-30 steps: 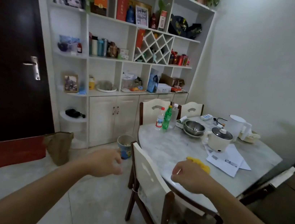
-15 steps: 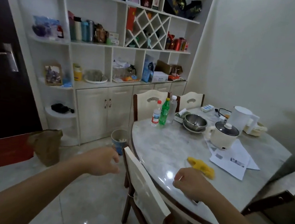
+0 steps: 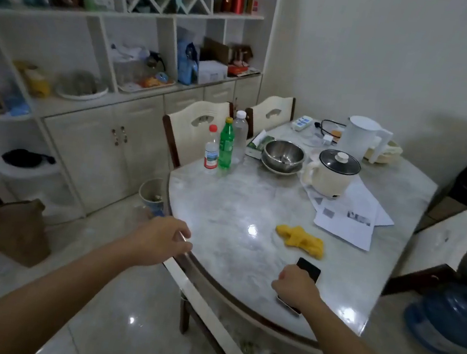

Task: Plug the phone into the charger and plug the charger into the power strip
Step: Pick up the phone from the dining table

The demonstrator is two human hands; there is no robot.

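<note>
The right hand (image 3: 295, 286) is clenched around a dark phone (image 3: 308, 270), whose far end juts out past the knuckles just above the marble tabletop (image 3: 240, 207), near its front edge. The left hand (image 3: 159, 237) hangs loosely curled and empty beside the tabletop's rim. The white power strip (image 3: 302, 123) lies well apart at the far side.

power strip (image 3: 303, 122) far end of table (image 3: 237, 207), kettle (image 3: 362, 138) to its right, phone (image 3: 307, 269) near edge

Black phone (image 3: 308, 269); yellow cloth (image 3: 300, 240); grey-marbled table (image 3: 237, 207).
</note>
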